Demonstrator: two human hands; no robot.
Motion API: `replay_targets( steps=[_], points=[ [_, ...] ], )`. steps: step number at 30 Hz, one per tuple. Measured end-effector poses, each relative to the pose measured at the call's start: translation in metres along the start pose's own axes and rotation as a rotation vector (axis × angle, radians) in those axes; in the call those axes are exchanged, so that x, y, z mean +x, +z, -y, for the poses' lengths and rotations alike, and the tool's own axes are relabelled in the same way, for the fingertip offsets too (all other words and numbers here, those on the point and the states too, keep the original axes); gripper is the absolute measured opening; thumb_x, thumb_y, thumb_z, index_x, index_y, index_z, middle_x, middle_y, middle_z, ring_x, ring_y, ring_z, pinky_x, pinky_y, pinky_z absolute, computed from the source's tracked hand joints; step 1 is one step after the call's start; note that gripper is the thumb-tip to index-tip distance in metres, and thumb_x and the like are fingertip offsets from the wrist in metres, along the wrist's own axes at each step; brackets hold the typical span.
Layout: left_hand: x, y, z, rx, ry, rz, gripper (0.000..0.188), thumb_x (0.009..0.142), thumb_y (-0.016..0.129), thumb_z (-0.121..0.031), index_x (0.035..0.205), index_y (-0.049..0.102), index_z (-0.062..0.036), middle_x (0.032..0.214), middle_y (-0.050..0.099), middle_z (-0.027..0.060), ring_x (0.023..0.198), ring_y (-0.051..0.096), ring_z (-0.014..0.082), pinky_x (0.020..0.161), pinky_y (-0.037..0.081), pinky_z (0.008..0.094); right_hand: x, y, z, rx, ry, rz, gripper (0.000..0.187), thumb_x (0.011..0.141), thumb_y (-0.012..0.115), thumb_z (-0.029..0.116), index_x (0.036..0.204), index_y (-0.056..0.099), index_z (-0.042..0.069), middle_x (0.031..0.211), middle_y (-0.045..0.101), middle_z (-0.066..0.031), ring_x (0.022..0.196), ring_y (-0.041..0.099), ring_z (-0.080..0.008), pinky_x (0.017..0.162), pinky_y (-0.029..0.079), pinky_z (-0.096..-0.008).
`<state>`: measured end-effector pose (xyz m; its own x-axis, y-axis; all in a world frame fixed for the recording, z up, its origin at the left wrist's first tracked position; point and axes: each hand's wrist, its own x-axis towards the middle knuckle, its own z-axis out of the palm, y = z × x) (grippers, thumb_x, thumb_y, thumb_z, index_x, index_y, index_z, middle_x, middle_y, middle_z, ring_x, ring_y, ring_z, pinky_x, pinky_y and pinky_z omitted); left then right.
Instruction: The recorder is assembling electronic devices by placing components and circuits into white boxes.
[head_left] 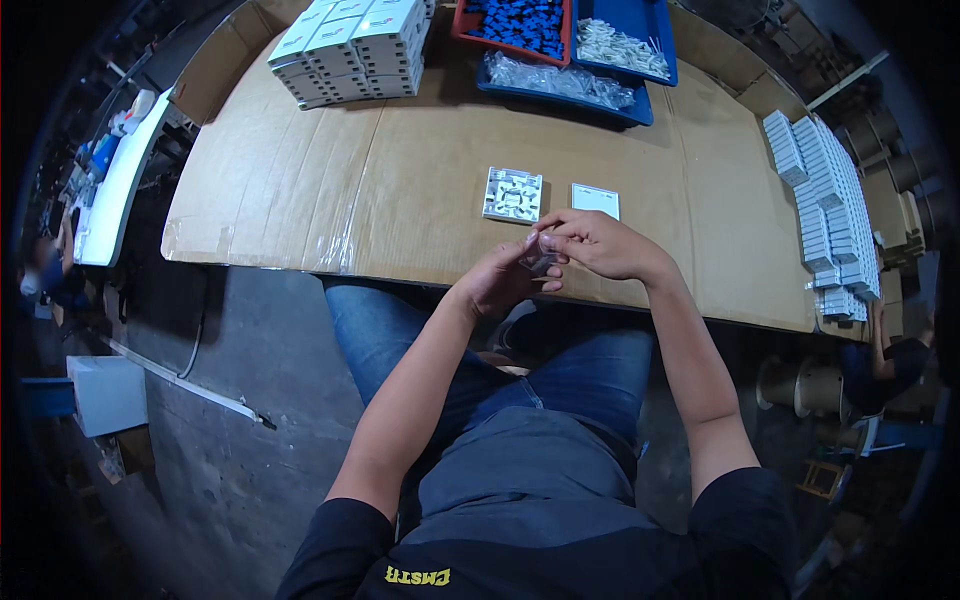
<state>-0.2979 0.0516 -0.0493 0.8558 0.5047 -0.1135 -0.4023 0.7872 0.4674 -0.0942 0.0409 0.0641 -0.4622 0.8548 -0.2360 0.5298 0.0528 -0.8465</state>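
Over the near edge of the table, my left hand [497, 277] and my right hand [603, 247] meet with their fingers closed on a small clear plastic bag [541, 264]. Fingers cover much of the bag, so its contents cannot be made out. Just beyond my hands lies a square white plastic case [513, 196], its inside with molded compartments facing up. To its right is a flat white square cover [596, 201], its near edge partly behind my right hand.
Stacked white boxes [350, 45] stand at the far left. Far back are a red bin [461, 28] of blue parts, a blue bin [672, 70] of white parts and a blue tray [640, 117] of clear bags. Many white cases [825, 205] line the right edge. People sit at both sides.
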Motion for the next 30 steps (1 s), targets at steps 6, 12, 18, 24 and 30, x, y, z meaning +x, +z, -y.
replay_targets(
  steps=[6,12,18,24,30],
  points=[
    [0.001,-0.007,-0.001,-0.014,0.017,0.022,0.039,0.105,0.058,-0.044,0.129,0.059,-0.0129,0.116,0.067,0.0031,0.108,0.064,0.0196,0.100,0.052,0.0443,-0.001,0.011,0.003,0.142,0.080,-0.066,0.030,0.107,0.055,0.021,0.117,0.072,-0.002,0.132,0.064,-0.0126,0.117,0.062,-0.0236,0.102,0.048,-0.0338],
    [0.000,-0.005,0.000,-0.007,0.031,-0.009,0.037,0.104,0.058,-0.043,0.128,0.060,-0.0142,0.117,0.067,0.0033,0.108,0.065,0.0211,0.100,0.051,0.0451,0.000,0.011,0.000,-0.387,-0.138,-0.176,0.033,0.107,0.054,0.025,0.114,0.074,0.000,0.129,0.067,-0.0176,0.115,0.066,-0.0281,0.097,0.051,-0.0368],
    [0.000,-0.005,0.000,0.033,-0.016,-0.029,0.040,0.106,0.055,-0.047,0.131,0.060,-0.0160,0.118,0.068,0.0051,0.106,0.066,0.0231,0.100,0.051,0.0449,0.006,0.014,-0.012,0.194,0.113,-0.043,0.045,0.109,0.051,0.039,0.128,0.068,0.002,0.116,0.071,-0.0107,0.104,0.066,-0.0176,0.093,0.051,-0.0305],
    [0.000,-0.001,-0.002,-0.044,-0.004,-0.008,0.042,0.106,0.053,-0.048,0.132,0.059,-0.0151,0.121,0.066,0.0046,0.108,0.065,0.0232,0.100,0.051,0.0446,0.004,0.009,-0.013,0.203,0.048,-0.024,0.048,0.109,0.050,0.041,0.134,0.065,0.003,0.136,0.065,-0.0096,0.121,0.061,-0.0185,0.106,0.046,-0.0339],
    [0.002,-0.008,0.000,-0.070,0.031,0.039,0.039,0.105,0.056,-0.043,0.130,0.060,-0.0140,0.120,0.066,0.0031,0.109,0.065,0.0212,0.102,0.051,0.0445,0.007,0.017,-0.010,0.121,0.153,-0.022,0.044,0.111,0.049,0.036,0.130,0.067,0.001,0.141,0.062,-0.0105,0.122,0.060,-0.0207,0.107,0.046,-0.0341]
  ],
)
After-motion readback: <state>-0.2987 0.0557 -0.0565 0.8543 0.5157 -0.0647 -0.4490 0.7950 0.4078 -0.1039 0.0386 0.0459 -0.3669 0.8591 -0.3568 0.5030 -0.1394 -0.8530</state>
